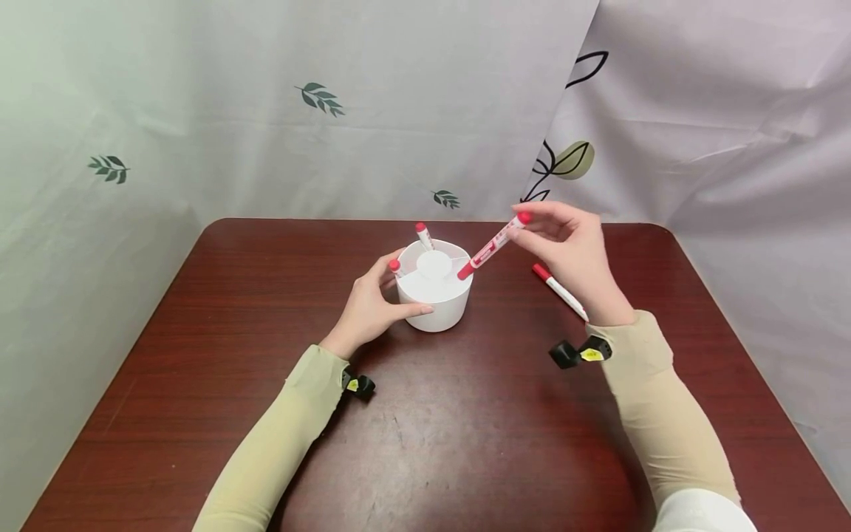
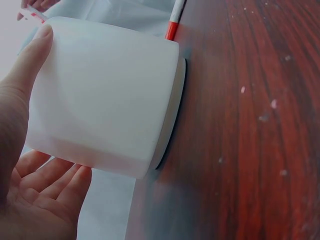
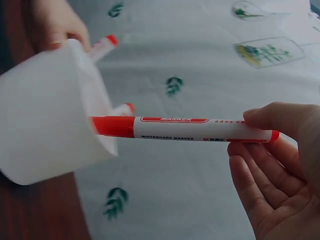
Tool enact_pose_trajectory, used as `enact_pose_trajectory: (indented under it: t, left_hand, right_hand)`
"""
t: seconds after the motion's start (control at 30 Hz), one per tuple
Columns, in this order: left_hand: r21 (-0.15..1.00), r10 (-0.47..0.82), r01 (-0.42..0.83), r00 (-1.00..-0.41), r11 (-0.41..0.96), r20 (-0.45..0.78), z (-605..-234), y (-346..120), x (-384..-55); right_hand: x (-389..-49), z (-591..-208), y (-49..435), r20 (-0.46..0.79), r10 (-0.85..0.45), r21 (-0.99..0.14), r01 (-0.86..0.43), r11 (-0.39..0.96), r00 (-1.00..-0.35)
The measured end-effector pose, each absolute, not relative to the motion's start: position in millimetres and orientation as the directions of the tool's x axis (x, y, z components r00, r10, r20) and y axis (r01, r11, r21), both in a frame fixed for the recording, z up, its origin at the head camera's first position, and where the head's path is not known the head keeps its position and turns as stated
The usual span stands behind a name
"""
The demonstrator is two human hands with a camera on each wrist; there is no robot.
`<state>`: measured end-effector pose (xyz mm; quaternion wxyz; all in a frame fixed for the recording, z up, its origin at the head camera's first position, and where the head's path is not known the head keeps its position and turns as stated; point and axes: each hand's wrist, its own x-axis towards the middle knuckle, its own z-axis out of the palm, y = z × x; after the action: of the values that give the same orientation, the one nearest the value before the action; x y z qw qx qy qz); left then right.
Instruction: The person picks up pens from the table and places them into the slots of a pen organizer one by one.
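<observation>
Head view: the white divided holder is gripped at its 8 o'clock side by the left hand. A red-capped marker is pinched by the right hand, its cap at the holder's 3 o'clock rim. 2 further markers are contained at 9 and 11 o'clock; 1 loose marker is supported by the table toward 3 o'clock.

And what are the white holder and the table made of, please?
White holder: probably plastic, smooth and matt; its wall shows soft shading, no grain. Table: perhaps wood or laminate; dark streaks look like grain, and reflected light suggests a slight gloss.
</observation>
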<state>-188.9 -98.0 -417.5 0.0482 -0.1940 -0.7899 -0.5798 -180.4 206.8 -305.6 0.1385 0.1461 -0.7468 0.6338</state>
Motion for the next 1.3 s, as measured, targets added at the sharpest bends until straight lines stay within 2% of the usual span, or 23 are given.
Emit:
enact_pose_trajectory:
  t: [0.27,0.67,0.77,1.0,1.3]
  left_hand:
    - [0.893,0.249,0.360,-0.922,0.268,0.297,-415.5,-97.8,-188.3]
    - [0.894,0.250,0.354,-0.924,0.273,0.290,-417.3,-98.1,-189.2]
    - [0.895,0.251,0.354,-0.924,0.271,0.289,-416.7,-98.1,-189.2]
    - [0.894,0.244,0.359,-0.923,0.269,0.297,-416.7,-97.6,-189.1]
    - [0.885,0.249,0.355,-0.925,0.303,0.286,-415.2,-102.2,-187.9]
  right_hand:
    - [-192.3,-336.8,186.7,0.292,-0.161,-0.914,-0.325,0.244,-0.943]
    - [-202.6,-356.2,179.5,0.227,-0.209,-0.903,-0.286,0.322,-0.951]
    - [-203.8,-358.5,179.6,0.227,-0.215,-0.901,-0.289,0.325,-0.950]
    - [-200.8,-362.8,188.0,0.232,-0.216,-0.929,-0.282,0.241,-0.948]
    - [-192.8,-370.9,211.1,0.208,-0.179,-0.934,-0.250,0.256,-0.962]
